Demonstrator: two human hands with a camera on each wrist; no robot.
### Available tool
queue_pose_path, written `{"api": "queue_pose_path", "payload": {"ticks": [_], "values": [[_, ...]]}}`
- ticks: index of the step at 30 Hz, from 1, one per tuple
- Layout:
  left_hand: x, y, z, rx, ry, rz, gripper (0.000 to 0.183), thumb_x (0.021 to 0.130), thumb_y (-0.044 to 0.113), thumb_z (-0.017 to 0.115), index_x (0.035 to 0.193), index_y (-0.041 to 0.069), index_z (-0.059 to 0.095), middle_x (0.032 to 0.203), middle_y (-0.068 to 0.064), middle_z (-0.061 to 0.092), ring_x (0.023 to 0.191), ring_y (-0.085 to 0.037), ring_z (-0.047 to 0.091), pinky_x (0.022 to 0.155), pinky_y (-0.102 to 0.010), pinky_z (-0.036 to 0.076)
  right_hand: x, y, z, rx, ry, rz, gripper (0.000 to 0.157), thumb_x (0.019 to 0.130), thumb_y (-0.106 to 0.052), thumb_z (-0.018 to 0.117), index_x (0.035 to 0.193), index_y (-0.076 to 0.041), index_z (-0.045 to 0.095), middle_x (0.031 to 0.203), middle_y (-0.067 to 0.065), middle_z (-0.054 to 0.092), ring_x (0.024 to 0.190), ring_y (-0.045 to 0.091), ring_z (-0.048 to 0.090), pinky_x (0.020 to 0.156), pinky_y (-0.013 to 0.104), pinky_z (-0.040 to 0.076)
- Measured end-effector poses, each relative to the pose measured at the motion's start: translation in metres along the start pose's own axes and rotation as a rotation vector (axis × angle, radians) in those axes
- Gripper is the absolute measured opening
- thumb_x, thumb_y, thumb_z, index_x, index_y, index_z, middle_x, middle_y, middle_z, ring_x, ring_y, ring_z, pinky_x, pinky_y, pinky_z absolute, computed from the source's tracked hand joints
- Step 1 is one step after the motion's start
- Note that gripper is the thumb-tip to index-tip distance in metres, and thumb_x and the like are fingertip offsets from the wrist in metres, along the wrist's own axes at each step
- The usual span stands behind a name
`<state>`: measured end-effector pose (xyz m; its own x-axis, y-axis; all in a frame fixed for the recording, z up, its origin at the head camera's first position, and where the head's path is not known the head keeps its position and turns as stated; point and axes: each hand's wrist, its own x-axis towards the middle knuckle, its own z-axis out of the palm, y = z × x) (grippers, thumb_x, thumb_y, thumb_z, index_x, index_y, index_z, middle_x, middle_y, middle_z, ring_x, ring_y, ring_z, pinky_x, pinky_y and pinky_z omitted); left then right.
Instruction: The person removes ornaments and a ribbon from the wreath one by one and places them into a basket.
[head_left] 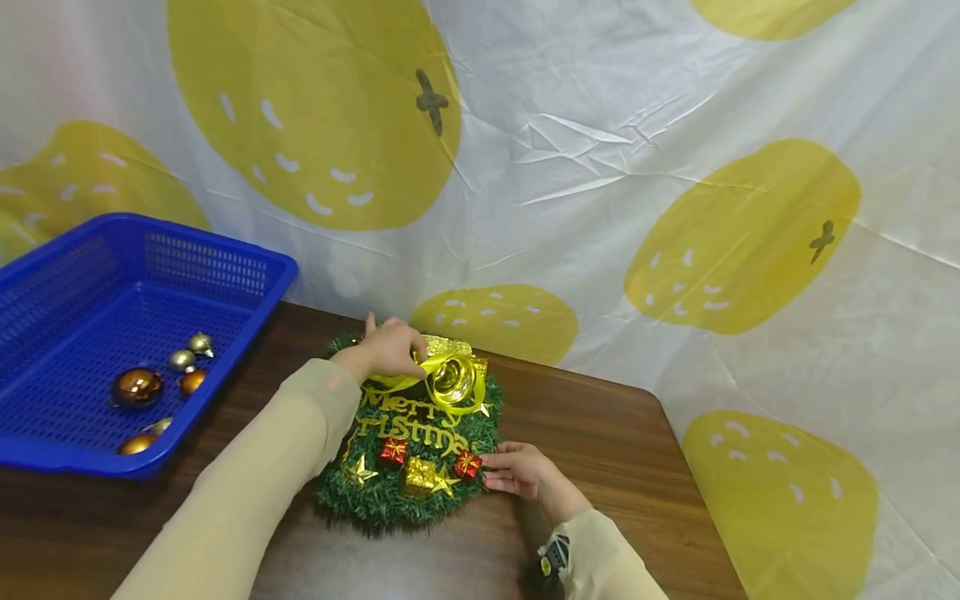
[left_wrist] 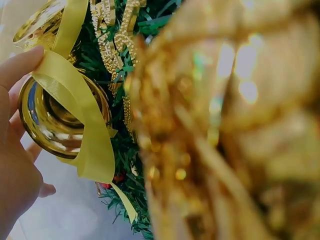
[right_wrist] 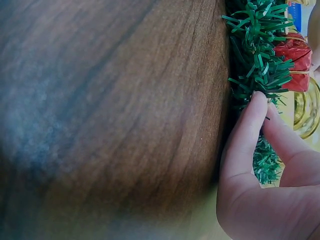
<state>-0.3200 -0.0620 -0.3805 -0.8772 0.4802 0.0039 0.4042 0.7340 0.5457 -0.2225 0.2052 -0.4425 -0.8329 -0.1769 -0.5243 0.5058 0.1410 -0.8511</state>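
Note:
A green tinsel wreath (head_left: 405, 512) lies on the table, with gold "Merry Christmas" lettering (head_left: 412, 429), small red and gold gift boxes and gold stars. At its upper part are shiny gold bells (head_left: 452, 379) with a yellow ribbon bow (left_wrist: 97, 150). My left hand (head_left: 386, 348) reaches over the wreath top and pinches the ribbon beside a bell; in the left wrist view one fingertip lies on the ribbon and other fingers are behind the bell. My right hand (head_left: 528, 475) pinches the wreath's right edge between thumb and finger, close to a red gift box (right_wrist: 295, 62).
A blue plastic basket (head_left: 262, 275) stands at the left, holding several baubles, among them a large bronze one (head_left: 137, 387). Behind the brown wooden table (head_left: 600, 417) hangs a white cloth (head_left: 555, 217) with yellow fruit shapes.

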Motion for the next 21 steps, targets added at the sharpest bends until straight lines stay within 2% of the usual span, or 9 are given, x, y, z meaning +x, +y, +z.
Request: {"api": "queue_pose_path", "payload": {"ticks": [5, 9, 15, 21], "values": [[0.001, 0.002, 0.001, 0.037, -0.007, -0.009, 0.019, 0.08, 0.028, 0.073, 0.098, 0.022, 0.072, 0.127, -0.001, 0.06, 0.135, -0.034, 0.031, 0.106, -0.068, -0.011, 0.0, 0.0, 0.0, -0.002, 0.006, -0.001, 0.07, 0.092, 0.001, 0.052, 0.142, 0.016, 0.005, 0.079, -0.004, 0.065, 0.059, 0.005, 0.062, 0.06, 0.019, 0.055], [0.002, 0.004, 0.002, 0.11, -0.019, -0.011, 0.022, 0.078, 0.028, 0.075, 0.099, 0.023, 0.073, 0.129, 0.0, 0.059, 0.136, -0.035, 0.03, 0.106, -0.068, -0.013, 0.0, 0.0, 0.0, 0.002, 0.004, 0.003, 0.068, 0.092, 0.002, 0.051, 0.142, 0.015, 0.007, 0.078, -0.004, 0.065, 0.058, 0.005, 0.062, 0.06, 0.018, 0.055], [0.006, 0.007, 0.006, 0.241, -0.019, 0.01, 0.005, 0.076, 0.027, 0.077, 0.079, 0.025, 0.073, 0.131, -0.001, 0.056, 0.137, -0.037, 0.029, 0.105, -0.069, -0.012, 0.0, 0.0, 0.0, 0.01, -0.008, 0.003, 0.068, 0.093, 0.001, 0.051, 0.142, 0.014, 0.006, 0.076, -0.005, 0.066, 0.058, 0.004, 0.062, 0.06, 0.018, 0.055], [0.009, 0.01, 0.01, 0.367, -0.003, 0.005, 0.011, 0.076, 0.023, 0.076, 0.069, 0.026, 0.067, 0.123, 0.001, 0.058, 0.136, -0.037, 0.029, 0.106, -0.07, -0.009, -0.001, -0.001, 0.0, 0.009, -0.008, 0.007, 0.068, 0.092, 0.001, 0.051, 0.142, 0.014, 0.006, 0.076, -0.005, 0.066, 0.058, 0.004, 0.062, 0.06, 0.018, 0.055]]}}
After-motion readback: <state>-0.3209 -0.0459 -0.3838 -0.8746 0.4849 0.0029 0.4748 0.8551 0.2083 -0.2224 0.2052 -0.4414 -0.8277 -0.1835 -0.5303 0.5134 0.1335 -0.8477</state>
